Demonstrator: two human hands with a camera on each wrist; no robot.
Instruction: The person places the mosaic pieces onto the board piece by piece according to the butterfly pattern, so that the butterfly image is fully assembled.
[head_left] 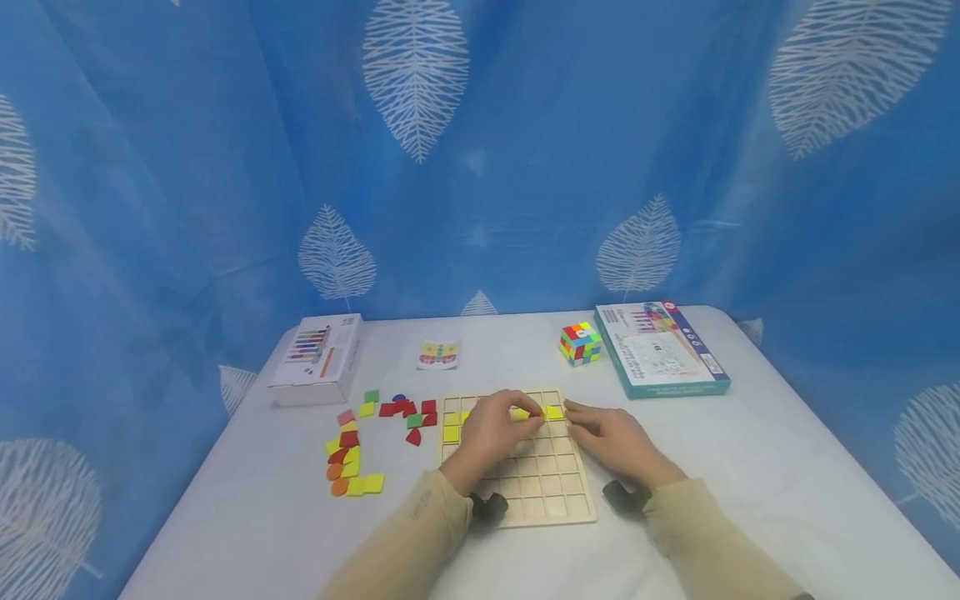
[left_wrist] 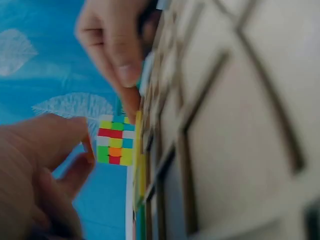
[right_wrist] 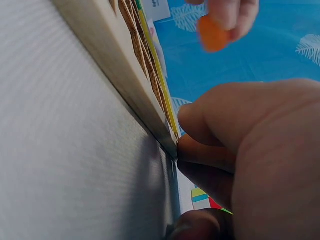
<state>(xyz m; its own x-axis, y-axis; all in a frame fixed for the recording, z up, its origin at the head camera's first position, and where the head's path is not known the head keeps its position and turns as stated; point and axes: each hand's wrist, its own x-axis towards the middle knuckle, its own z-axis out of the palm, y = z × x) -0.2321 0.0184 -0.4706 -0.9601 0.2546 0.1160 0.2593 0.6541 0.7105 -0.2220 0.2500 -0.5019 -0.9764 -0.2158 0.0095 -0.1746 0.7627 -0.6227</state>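
A wooden grid board (head_left: 555,507) lies on the table, with yellow square tiles (head_left: 553,412) in its upper cells and more at its left side. Over the upper part of the board, my left hand (head_left: 495,429) pinches a small orange piece (right_wrist: 212,34) between thumb and fingertips; its full outline is partly covered. The piece is held above the board surface. My right hand (head_left: 618,442) rests at the board's upper right edge, fingers extended and touching the rim. The left hand hides some cells in the head view.
Loose red tiles (head_left: 348,438), yellow tiles (head_left: 373,483), orange discs (head_left: 333,472) and green tiles (head_left: 415,421) lie left of the board. Behind are a butterfly picture card (head_left: 438,356), a puzzle cube (head_left: 581,344), a white box (head_left: 317,362) and a teal-edged box (head_left: 660,350).
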